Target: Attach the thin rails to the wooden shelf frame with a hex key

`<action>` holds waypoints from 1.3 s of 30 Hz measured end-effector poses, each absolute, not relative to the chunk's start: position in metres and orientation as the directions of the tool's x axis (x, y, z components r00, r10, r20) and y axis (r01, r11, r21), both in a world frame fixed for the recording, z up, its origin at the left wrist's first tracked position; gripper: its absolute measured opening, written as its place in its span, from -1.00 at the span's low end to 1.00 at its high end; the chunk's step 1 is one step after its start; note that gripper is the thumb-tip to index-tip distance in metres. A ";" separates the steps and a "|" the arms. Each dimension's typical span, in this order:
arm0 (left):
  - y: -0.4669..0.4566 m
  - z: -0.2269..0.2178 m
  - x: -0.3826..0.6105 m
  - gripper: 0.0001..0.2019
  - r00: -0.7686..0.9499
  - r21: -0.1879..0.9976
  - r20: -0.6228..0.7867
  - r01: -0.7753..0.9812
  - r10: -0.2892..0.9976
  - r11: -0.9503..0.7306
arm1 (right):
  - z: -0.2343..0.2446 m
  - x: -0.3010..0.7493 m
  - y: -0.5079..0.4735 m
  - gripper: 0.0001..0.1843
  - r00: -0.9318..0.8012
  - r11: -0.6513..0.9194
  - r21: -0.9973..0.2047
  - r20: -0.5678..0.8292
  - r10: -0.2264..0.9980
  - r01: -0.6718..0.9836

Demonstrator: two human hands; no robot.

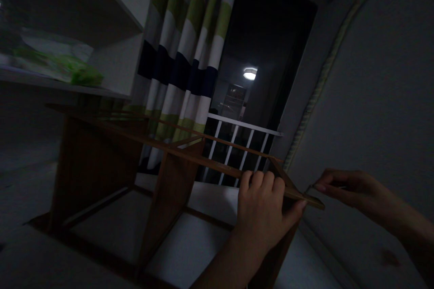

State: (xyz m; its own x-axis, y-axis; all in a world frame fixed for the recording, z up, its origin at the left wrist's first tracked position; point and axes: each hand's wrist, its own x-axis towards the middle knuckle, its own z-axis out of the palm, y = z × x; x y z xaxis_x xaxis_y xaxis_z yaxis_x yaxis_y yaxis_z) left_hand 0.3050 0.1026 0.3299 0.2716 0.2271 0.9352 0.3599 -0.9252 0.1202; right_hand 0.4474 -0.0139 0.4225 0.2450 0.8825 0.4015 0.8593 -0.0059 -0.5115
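Note:
A brown wooden shelf rack (135, 134) lies on its side across the lower part of the head view, its boards standing upright between long rails. My left hand (261, 207) is wrapped over the upper front rail close to its right end, thumb stretched along the wood. Just right of that end, my right hand (349, 187) pinches a thin bent metal tool that looks like an Allen key (309, 188). The key's tip meets the rail's end; the fastener there is too small and dark to see.
A white shelf unit (115, 61) holding a green plastic bag (81, 74) stands at upper left. Behind the rack hang striped curtains (190, 58) beside a dark window with a white railing (244, 125). A grey wall (373, 99) rises close on the right.

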 end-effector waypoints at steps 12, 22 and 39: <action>0.102 0.330 0.304 -0.63 0.291 0.132 0.927 0.334 0.235 -0.933 | 0.424 0.428 -0.017 -0.75 0.271 -0.002 -0.604 0.355 0.895 0.797; 0.103 0.329 0.304 -0.67 0.271 0.129 0.936 0.324 0.223 -0.937 | 0.430 0.418 -0.013 -0.70 0.158 0.072 -0.507 0.396 0.905 0.859; 0.103 0.330 0.305 -0.64 0.285 0.127 0.930 0.339 0.230 -0.932 | 0.428 0.428 0.019 -0.63 0.154 -0.024 -0.390 0.306 0.940 0.920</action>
